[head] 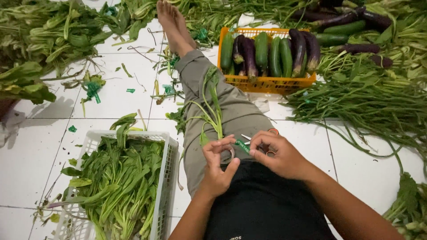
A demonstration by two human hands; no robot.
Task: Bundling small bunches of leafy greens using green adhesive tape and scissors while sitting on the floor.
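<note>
Orange crate point(267, 82) of eggplants point(249, 55), cucumbers point(261, 50)

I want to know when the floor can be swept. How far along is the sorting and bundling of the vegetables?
Done: the white basket holds leafy greens, the orange crate cucumbers and eggplants. In hand: left hand and right hand pinch green tape; one stalk lies on the leg. Left: loose long beans and greens piles.

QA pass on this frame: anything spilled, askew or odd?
Yes: leaf scraps and green tape bits litter the floor tiles. A thin greens bunch lies across the person's leg. Both baskets sit level.
</note>
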